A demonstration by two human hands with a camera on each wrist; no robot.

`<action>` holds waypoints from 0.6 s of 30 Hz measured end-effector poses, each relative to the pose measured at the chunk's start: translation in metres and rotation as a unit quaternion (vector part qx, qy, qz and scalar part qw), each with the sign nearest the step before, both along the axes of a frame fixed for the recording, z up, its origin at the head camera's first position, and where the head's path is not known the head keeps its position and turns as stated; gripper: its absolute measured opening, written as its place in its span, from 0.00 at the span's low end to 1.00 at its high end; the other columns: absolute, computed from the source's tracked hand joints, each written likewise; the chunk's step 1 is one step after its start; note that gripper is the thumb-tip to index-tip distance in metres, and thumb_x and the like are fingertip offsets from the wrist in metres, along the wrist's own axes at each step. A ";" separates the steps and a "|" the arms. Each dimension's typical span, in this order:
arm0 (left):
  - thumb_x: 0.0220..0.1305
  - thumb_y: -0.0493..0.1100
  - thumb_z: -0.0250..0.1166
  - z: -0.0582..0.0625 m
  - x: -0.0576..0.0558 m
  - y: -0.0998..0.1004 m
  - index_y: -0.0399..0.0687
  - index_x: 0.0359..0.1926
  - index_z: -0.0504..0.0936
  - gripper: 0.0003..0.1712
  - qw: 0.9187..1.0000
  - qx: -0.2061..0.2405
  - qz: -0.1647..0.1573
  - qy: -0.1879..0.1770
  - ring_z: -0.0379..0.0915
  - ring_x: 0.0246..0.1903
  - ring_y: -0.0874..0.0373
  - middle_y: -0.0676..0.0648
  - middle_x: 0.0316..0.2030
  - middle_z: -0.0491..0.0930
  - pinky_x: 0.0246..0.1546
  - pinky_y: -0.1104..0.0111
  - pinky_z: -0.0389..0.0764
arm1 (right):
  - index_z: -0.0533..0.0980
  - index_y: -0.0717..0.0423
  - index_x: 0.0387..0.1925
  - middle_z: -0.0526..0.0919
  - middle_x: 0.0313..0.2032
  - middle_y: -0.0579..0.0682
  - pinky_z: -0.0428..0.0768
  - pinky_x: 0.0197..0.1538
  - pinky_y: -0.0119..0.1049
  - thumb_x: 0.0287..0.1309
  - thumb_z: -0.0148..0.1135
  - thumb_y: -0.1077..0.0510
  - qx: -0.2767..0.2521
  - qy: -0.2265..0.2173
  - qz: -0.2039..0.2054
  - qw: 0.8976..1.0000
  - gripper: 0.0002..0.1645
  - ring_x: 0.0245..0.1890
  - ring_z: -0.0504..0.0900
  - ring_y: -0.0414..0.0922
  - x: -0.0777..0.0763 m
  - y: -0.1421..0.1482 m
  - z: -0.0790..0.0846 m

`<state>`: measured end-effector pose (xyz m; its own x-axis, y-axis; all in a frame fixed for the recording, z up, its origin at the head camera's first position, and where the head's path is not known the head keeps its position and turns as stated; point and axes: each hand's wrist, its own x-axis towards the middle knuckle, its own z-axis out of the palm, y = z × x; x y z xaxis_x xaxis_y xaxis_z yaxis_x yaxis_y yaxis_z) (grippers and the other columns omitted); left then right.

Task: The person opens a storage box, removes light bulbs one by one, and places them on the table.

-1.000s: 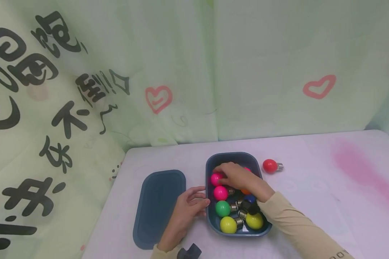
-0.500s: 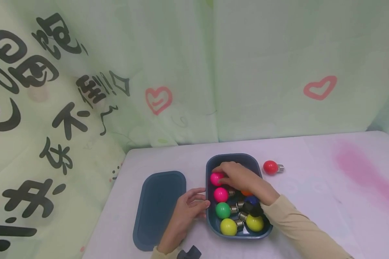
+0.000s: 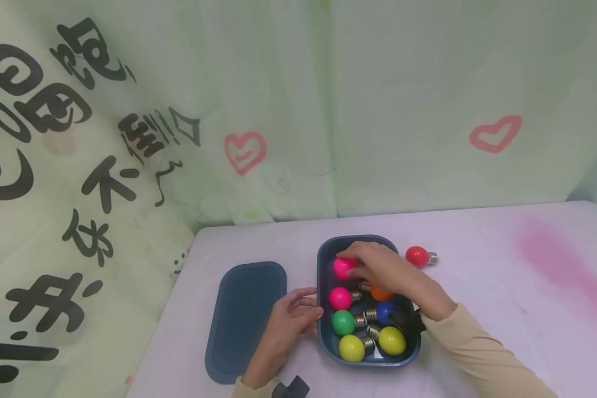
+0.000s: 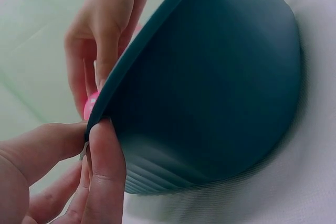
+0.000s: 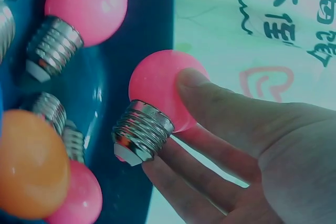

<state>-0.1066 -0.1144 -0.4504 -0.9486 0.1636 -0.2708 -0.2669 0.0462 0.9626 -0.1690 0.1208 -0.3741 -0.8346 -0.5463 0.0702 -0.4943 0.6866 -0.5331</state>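
A dark blue plastic box (image 3: pixel 326 348) holding several coloured light bulbs stands on the table. My right hand (image 3: pixel 389 268) pinches a pink light bulb (image 5: pixel 157 85) by its globe over the back of the box; its metal screw base points away from the fingers in the right wrist view. With thumb and fingers on either side of the rim, my left hand (image 3: pixel 289 318) grips the box's left wall. Inside lie another pink bulb (image 3: pixel 340 298), a green bulb (image 3: pixel 343 322), yellow bulbs (image 3: pixel 392 340), an orange bulb (image 3: pixel 380 292) and a blue bulb (image 3: pixel 385 311). A further pink bulb (image 5: pixel 79 195) shows beneath the orange one.
A flat dark blue lid (image 3: pixel 246 315) lies left of the box. To the right of the box's back corner rests a red bulb (image 3: pixel 417 256) on the pale tablecloth (image 3: pixel 502 309). Behind the table hangs a light green curtain (image 3: pixel 403 110).
My right hand has lifted the pink bulb slightly and shifted it to the right, away from the box's left wall. More of the orange and blue bulbs shows. The left hand has stayed put.
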 end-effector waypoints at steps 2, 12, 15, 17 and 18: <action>0.59 0.41 0.72 0.000 0.000 0.000 0.42 0.60 0.77 0.28 1.000 0.000 0.000 0.001 0.81 0.35 0.60 0.46 0.40 0.82 0.31 0.69 0.85 | 0.80 0.59 0.55 0.85 0.47 0.53 0.84 0.52 0.48 0.56 0.71 0.60 -0.008 0.001 -0.004 1.000 0.23 0.49 0.83 0.53 0.003 0.004 0.002; 0.58 0.42 0.73 0.002 0.000 0.000 0.43 0.60 0.78 0.28 1.000 -0.008 0.003 0.002 0.81 0.34 0.59 0.46 0.41 0.82 0.31 0.68 0.85 | 0.80 0.59 0.55 0.84 0.50 0.57 0.85 0.50 0.49 0.58 0.70 0.61 -0.018 0.002 -0.021 1.000 0.23 0.50 0.82 0.56 0.012 0.026 0.013; 0.58 0.42 0.73 0.002 0.000 0.000 0.43 0.60 0.78 0.28 1.000 -0.008 0.003 0.002 0.81 0.34 0.59 0.46 0.41 0.82 0.31 0.68 0.85 | 0.80 0.58 0.55 0.84 0.51 0.56 0.83 0.51 0.51 0.59 0.69 0.60 -0.020 0.004 -0.025 0.999 0.22 0.51 0.82 0.56 0.014 0.033 0.014; 0.58 0.41 0.73 0.001 0.000 0.000 0.43 0.60 0.78 0.28 1.000 -0.006 0.003 0.003 0.81 0.34 0.59 0.46 0.41 0.82 0.30 0.68 0.85 | 0.80 0.57 0.55 0.83 0.51 0.55 0.83 0.52 0.52 0.59 0.69 0.59 -0.019 0.004 -0.028 0.999 0.21 0.52 0.81 0.56 0.016 0.038 0.015; 0.58 0.41 0.73 0.001 0.001 0.000 0.43 0.60 0.78 0.28 1.000 -0.005 0.004 0.003 0.81 0.34 0.59 0.45 0.40 0.82 0.30 0.69 0.85 | 0.80 0.57 0.55 0.83 0.51 0.55 0.83 0.53 0.53 0.59 0.69 0.59 -0.020 0.006 -0.030 0.999 0.21 0.52 0.81 0.56 0.017 0.040 0.015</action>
<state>-0.1059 -0.1144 -0.4492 -0.9517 0.1541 -0.2656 -0.2605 0.0530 0.9640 -0.1518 0.1610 -0.3586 -0.8650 -0.4914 0.1014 -0.4590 0.6934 -0.5555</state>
